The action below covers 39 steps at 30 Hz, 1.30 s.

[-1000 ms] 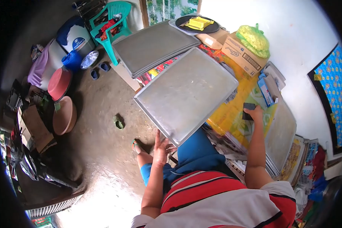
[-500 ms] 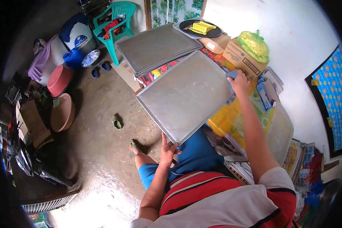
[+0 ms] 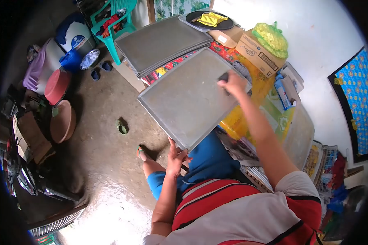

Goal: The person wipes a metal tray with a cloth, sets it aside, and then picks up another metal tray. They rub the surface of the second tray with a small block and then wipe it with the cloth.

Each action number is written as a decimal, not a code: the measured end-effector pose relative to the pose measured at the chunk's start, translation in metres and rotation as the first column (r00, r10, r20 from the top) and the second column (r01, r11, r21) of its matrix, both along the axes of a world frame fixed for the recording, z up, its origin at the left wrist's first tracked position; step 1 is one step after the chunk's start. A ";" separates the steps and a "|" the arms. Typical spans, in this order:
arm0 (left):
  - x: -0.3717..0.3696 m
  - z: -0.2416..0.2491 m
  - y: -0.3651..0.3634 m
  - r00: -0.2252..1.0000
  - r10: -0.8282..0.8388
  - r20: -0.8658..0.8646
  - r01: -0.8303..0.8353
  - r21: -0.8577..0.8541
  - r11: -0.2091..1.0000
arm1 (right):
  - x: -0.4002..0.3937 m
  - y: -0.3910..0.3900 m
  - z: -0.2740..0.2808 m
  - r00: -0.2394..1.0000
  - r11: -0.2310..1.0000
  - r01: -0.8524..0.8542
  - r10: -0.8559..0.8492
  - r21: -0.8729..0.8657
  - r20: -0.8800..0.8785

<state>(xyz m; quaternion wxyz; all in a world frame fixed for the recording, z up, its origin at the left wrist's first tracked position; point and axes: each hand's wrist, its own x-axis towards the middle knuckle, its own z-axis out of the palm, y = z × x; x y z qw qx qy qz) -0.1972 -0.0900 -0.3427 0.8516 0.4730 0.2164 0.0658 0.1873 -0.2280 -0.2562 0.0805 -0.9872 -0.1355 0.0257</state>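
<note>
1. Two hands share one job on the big metal tray [image 3: 188,98]: the left hand [image 3: 176,156] props it from below at its near corner while the right hand [image 3: 232,83] works on its upper face. The tray is tilted, near corner over the person's lap and far edge towards the counter [image 3: 270,116], which, as I judge it, keeps the flat face turned up to the right hand's reach.
2. Left fingers [image 3: 171,145] are spread and loosely curled, pressing up at the tray's near corner just above them; whether they wrap the rim or only brace it I cannot tell.
3. Right fingers [image 3: 225,83] are closed together around a small dark pad [image 3: 223,76], which sits at their tips and is pressed flat to the tray near its far right edge.
4. Beyond the right fingers, further up, lies a stack of trays [image 3: 163,43]; just past it a black round tray carries a yellow rack [image 3: 210,18].
5. To the right of the right fingers stand a cardboard box [image 3: 255,55] with a yellow mesh bag [image 3: 270,38] on it. Another tray [image 3: 300,136] lies on the counter, on the right side of the right forearm.
6. Below the left fingers, a foot in a green sandal [image 3: 142,154] rests on the bare floor [image 3: 106,143].
</note>
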 end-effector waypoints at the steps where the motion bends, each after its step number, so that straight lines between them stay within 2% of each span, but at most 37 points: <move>1: 0.001 0.003 -0.001 1.000 0.003 -0.002 -0.003 0.003 1.000 | -0.027 0.022 -0.008 0.994 0.994 -0.106 0.106 -0.002 -0.009; 3: 0.001 0.007 -0.001 1.000 0.005 -0.011 -0.005 0.020 1.000 | -0.074 0.048 -0.033 0.921 0.951 -0.306 0.305 -0.036 0.241; 6: 0.000 0.009 -0.002 1.000 0.023 -0.006 -0.022 0.030 0.999 | -0.047 0.042 -0.018 0.947 0.984 -0.148 0.169 -0.097 0.272; 7: -0.002 0.005 -0.002 1.000 0.021 -0.002 -0.021 0.023 0.999 | -0.020 0.028 0.000 0.988 1.000 -0.023 0.026 -0.020 0.153; 10: 0.001 0.006 -0.003 1.000 0.002 -0.008 -0.002 0.010 1.000 | 0.000 0.007 0.006 0.976 0.972 0.198 -0.207 0.127 0.061; 11: 0.001 0.007 -0.004 1.000 0.000 -0.005 0.000 0.008 1.000 | -0.009 0.019 -0.011 0.993 0.980 0.118 -0.122 0.162 0.011; 13: 0.003 0.008 -0.004 1.000 0.013 -0.021 -0.013 -0.002 1.000 | -0.082 0.069 -0.015 0.993 0.995 -0.087 0.083 0.053 0.081; 15: 0.003 0.006 -0.004 0.999 0.005 -0.040 -0.004 0.009 1.000 | -0.144 0.093 -0.044 0.891 0.924 -0.380 0.355 0.035 0.284; 16: 0.001 0.003 -0.003 0.999 -0.005 -0.050 0.006 0.024 1.000 | -0.159 0.099 -0.030 0.878 0.883 -0.469 0.466 0.003 0.111; 18: -0.001 0.001 0.003 0.999 -0.012 -0.047 0.014 0.040 0.999 | -0.154 0.094 -0.027 0.887 0.888 -0.458 0.455 0.036 0.074; 20: -0.006 0.003 0.002 0.999 -0.010 -0.032 0.011 0.017 1.000 | -0.116 0.068 -0.009 0.969 0.951 -0.239 0.246 0.195 -0.013; 22: -0.007 -0.008 0.002 0.999 -0.011 -0.030 0.012 0.014 1.000 | -0.063 0.023 0.011 1.000 0.954 -0.001 -0.001 0.300 0.004; 24: -0.004 -0.006 0.001 0.999 0.011 -0.030 -0.010 0.018 1.000 | -0.017 -0.026 0.023 0.967 0.950 0.130 -0.184 0.283 0.174; 26: -0.005 -0.013 0.003 0.999 -0.019 -0.043 0.021 0.037 0.999 | 0.025 -0.069 0.017 0.932 0.948 0.238 -0.284 0.213 0.225; 29: -0.005 -0.013 0.003 0.999 -0.013 -0.043 0.014 0.037 0.999 | 0.045 -0.095 0.011 0.957 0.954 0.237 -0.261 0.182 0.124; 31: -0.004 0.001 0.002 1.000 0.000 -0.016 0.001 0.022 1.000 | 0.035 -0.085 -0.002 0.982 0.972 0.129 -0.152 0.194 0.109; 34: -0.005 0.003 0.002 1.000 -0.007 -0.014 0.007 0.034 0.999 | -0.025 -0.036 -0.010 0.997 0.977 0.042 -0.056 0.210 0.062; 38: -0.002 0.009 0.001 0.999 0.004 -0.048 -0.001 0.052 0.999 | -0.124 0.029 -0.024 0.965 0.957 -0.255 0.242 0.138 0.100; 39: -0.003 0.010 0.000 0.998 0.013 -0.060 -0.010 0.046 0.999 | -0.121 0.029 -0.026 0.970 0.962 -0.232 0.219 0.143 0.103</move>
